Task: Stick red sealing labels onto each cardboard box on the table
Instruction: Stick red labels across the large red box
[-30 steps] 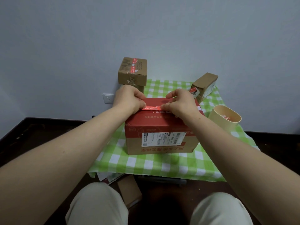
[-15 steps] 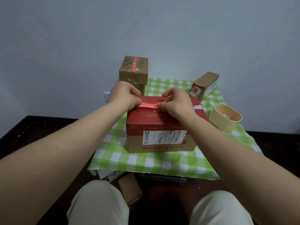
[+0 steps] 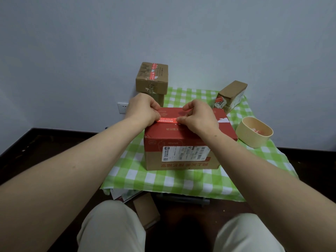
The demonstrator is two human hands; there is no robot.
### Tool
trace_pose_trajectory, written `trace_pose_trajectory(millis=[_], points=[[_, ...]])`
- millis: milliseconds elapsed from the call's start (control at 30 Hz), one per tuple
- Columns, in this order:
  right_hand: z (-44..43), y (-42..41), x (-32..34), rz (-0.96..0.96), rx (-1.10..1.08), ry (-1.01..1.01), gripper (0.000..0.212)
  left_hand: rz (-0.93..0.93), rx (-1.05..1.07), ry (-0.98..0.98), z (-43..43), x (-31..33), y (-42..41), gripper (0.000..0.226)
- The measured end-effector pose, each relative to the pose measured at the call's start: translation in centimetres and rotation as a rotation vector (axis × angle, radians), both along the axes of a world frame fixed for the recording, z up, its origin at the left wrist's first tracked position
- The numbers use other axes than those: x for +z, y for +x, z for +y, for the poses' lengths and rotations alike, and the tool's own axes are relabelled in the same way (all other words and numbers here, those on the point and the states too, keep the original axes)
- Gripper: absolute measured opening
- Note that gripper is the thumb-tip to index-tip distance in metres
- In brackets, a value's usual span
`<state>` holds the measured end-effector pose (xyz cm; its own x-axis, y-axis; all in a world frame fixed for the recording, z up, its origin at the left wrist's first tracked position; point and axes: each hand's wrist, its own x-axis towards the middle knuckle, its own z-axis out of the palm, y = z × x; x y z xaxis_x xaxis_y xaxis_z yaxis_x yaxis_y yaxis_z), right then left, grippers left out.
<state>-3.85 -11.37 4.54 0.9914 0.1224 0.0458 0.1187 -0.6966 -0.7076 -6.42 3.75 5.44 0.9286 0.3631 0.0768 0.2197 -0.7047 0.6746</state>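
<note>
Red sealing label (image 3: 167,121): a thin strip stretched flat between the two hands, lying across the top of the red-topped box. I can't tell whether it is stuck down.
Knees (image 3: 112,226): pale trousers, nearest of all, below both forearms.
Cardboard piece (image 3: 145,210): flat on the dark floor between the knees, just under the counter's near edge.
Counter (image 3: 163,180): draped in a green-and-white check cloth, beneath the forearms.
Red-topped box (image 3: 181,142): directly under both hands, with a white shipping slip on its near face.
Left hand (image 3: 143,110): fingers curled, pinching the label's left end.
Right hand (image 3: 198,117): thumb and forefinger pinching the label's right end.
Beige tub (image 3: 254,132): to the right of the right hand, apart from the red-topped box, with something red and white inside.
Small brown box (image 3: 231,93): beyond the right hand, tilted, with a white tag on its near end.
Stacked brown box (image 3: 151,78): beyond the left hand, sitting on another box, with a red strip (image 3: 153,70) across its top.
Wall socket (image 3: 122,107): left of the left hand, on the wall.
</note>
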Motion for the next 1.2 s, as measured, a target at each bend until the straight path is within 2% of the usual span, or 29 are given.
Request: trace_pose_trajectory(millis=[100, 233, 300, 367, 433, 533, 600, 733, 867, 1033, 1133, 1200], points=[[0.1, 0.1, -0.2, -0.013, -0.007, -0.03, 0.029, 0.017, -0.006, 0.044, 0.0, -0.2, 0.2, 0.024], [-0.5, 0.3, -0.2, -0.04, -0.037, -0.033, 0.026, 0.023, 0.032, 0.11, 0.3, 0.0, 0.1, 0.038], [-0.9, 0.0, 0.0, -0.115, -0.016, -0.026, 0.028, -0.082, 0.01, 0.181, 0.6, -0.2, -0.8, 0.025], [-1.3, -1.0, 0.3, -0.242, 0.094, -0.091, 0.034, -0.303, -0.167, 0.296, 0.6, -0.7, -2.1, 0.022], [-1.5, -2.1, 0.1, -0.294, 0.306, -0.225, 0.043, -0.383, -0.42, 0.42, 0.4, -1.2, -2.9, 0.04], [-1.4, -3.2, -1.4, -0.206, 0.515, -0.48, 0.06, -0.075, -0.599, 0.697, 0.5, -2.2, -3.8, 0.091], [-1.4, -3.3, -2.4, -0.197, 0.518, -0.58, 0.067, 0.047, -0.627, 0.769, 0.8, -3.1, -3.9, 0.102], [-1.7, -2.9, -2.4, -0.259, 0.546, -0.658, 0.076, 0.05, -0.653, 0.76, 1.5, -3.4, -3.5, 0.093], [-2.7, -2.8, -2.3, -0.275, 0.537, -0.677, 0.081, 0.0, -0.631, 0.698, 1.9, -3.7, -3.7, 0.093], [-3.2, -2.7, -1.9, -0.254, 0.531, -0.663, 0.081, -0.004, -0.611, 0.671, 2.2, -3.8, -3.8, 0.092], [-4.0, -2.7, -1.9, -0.228, 0.521, -0.675, 0.085, 0.036, -0.601, 0.579, 2.2, -3.9, -4.2, 0.095], [-3.6, -3.0, -1.4, -0.19, 0.502, -0.626, 0.085, 0.028, -0.573, 0.604, 1.9, -3.6, -4.3, 0.098]])
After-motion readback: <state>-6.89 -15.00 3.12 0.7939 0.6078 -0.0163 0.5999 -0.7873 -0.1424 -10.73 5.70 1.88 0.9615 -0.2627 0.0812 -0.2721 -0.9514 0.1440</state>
